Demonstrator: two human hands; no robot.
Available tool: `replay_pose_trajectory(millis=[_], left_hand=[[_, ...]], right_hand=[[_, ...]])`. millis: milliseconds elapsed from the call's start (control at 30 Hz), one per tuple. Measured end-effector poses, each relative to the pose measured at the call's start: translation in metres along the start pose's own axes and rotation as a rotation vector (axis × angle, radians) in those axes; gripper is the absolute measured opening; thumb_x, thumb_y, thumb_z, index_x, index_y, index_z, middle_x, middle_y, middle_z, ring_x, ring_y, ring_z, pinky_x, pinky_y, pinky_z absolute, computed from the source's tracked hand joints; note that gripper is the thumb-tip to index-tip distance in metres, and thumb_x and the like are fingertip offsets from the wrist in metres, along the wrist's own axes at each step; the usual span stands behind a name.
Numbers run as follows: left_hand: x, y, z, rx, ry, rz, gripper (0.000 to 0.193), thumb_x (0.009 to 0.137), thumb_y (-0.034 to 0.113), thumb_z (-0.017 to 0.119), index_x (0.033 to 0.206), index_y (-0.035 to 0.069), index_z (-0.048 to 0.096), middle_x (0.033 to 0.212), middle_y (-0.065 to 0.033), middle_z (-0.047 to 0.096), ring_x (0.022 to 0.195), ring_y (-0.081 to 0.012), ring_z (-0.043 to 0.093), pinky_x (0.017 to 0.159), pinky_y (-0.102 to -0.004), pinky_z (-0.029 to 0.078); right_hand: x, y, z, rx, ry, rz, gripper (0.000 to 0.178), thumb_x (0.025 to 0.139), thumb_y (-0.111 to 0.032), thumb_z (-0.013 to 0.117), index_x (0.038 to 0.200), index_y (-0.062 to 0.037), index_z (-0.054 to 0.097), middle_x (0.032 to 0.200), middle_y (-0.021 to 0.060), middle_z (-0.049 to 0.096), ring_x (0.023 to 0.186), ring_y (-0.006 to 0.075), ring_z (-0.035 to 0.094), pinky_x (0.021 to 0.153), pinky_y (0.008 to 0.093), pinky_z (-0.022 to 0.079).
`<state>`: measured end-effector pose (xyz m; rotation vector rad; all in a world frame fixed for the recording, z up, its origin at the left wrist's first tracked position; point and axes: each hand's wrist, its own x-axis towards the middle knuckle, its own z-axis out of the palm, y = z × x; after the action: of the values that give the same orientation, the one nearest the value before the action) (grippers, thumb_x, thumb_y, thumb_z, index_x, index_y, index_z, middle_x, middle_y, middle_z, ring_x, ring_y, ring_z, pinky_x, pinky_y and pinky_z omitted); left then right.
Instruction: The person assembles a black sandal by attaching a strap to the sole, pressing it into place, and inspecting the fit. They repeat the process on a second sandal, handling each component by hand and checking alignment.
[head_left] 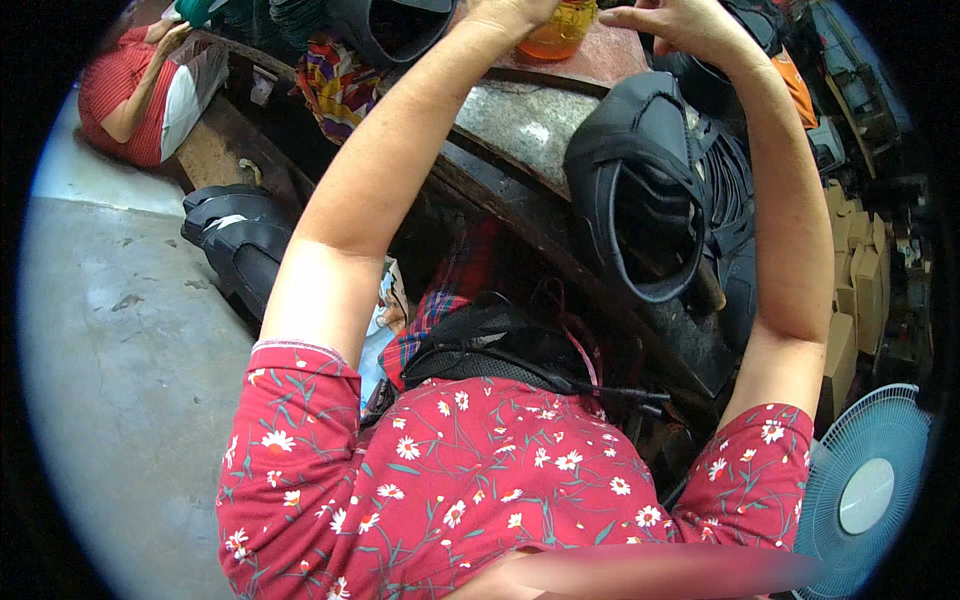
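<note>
At the top edge, a clear jar (557, 32) of amber contents stands on a reddish work surface (605, 55). My left hand (510, 14) is against its left side; the picture's edge cuts off most of its fingers, so its grip cannot be made out. To the right of the jar, my right hand (682, 22) is open, its visible fingers apart and pointing toward the jar. A gap shows between them and the jar. Below my right hand lies a black, hollow, stitched piece (640, 190) that looks like a shoe upper, beside a stack of similar black pieces (722, 190).
More black pieces lie at the top (400, 30) and on the left (235, 235). A colourful cloth bundle (340, 85) sits left of the bench. Another person in red (125, 95) is at the upper left. A blue fan (868, 490) stands lower right, below cardboard pieces (858, 255).
</note>
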<state>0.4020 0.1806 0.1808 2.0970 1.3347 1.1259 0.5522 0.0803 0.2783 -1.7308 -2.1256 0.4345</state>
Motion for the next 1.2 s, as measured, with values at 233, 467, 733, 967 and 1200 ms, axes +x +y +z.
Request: replay_pose_trajectory(millis=[233, 467, 733, 967, 1200], left_hand=[[-0.034, -0.017, 0.000, -0.055, 0.214, 0.241, 0.052, 0.097, 0.054, 0.043, 0.116, 0.008, 0.059, 0.105, -0.0252, 0.059, 0.092, -0.0405, 0.061, 0.085, -0.0447, 0.048], [-0.150, 0.005, -0.008, 0.145, -0.459, -0.033, 0.072, 0.093, 0.066, 0.038, 0.090, 0.003, 0.072, 0.099, -0.0242, 0.066, 0.099, -0.0415, 0.062, 0.087, -0.0476, 0.048], [-0.171, 0.024, 0.010, -0.659, -0.418, -0.344, 0.057, 0.085, 0.055, 0.065, 0.092, -0.003, 0.066, 0.097, -0.0124, 0.066, 0.092, -0.0211, 0.063, 0.079, -0.0329, 0.049], [-0.182, 0.026, 0.008, -1.363, -0.704, -0.646, 0.035, 0.081, 0.019, 0.074, 0.107, 0.001, 0.060, 0.097, -0.0072, 0.067, 0.081, -0.0148, 0.066, 0.069, -0.0280, 0.053], [-0.203, 0.014, 0.009, -2.110, -0.840, -0.546, 0.050, 0.085, 0.019, 0.060, 0.126, -0.009, 0.053, 0.119, -0.0224, 0.064, 0.106, -0.0327, 0.065, 0.099, -0.0455, 0.049]], right_hand=[[-0.096, 0.001, -0.010, 0.189, 0.454, -0.071, 0.033, 0.087, -0.016, 0.068, 0.116, -0.0072, 0.053, 0.077, 0.0021, 0.060, 0.066, 0.0077, 0.057, 0.058, 0.0215, 0.046], [-0.176, 0.042, 0.053, 0.242, 0.362, 0.379, 0.090, 0.081, -0.043, 0.074, 0.153, -0.0206, 0.025, 0.105, 0.0260, 0.066, 0.094, 0.0338, 0.069, 0.085, 0.0348, 0.052], [-0.208, 0.031, 0.112, 0.215, 0.674, 0.310, 0.091, 0.076, -0.007, 0.063, 0.154, -0.0191, 0.018, 0.123, 0.0243, 0.062, 0.073, 0.0281, 0.070, 0.069, 0.0335, 0.054], [-0.222, 0.028, 0.121, 0.598, 0.762, 0.099, 0.091, 0.078, 0.003, 0.054, 0.155, -0.0131, 0.010, 0.134, 0.0227, 0.055, 0.116, 0.0222, 0.060, 0.096, 0.0304, 0.047], [-0.236, 0.037, 0.110, 1.211, 0.701, 0.178, 0.099, 0.085, -0.034, 0.066, 0.154, -0.0045, 0.002, 0.143, 0.0262, 0.041, 0.136, 0.0304, 0.040, 0.115, 0.0396, 0.025]])
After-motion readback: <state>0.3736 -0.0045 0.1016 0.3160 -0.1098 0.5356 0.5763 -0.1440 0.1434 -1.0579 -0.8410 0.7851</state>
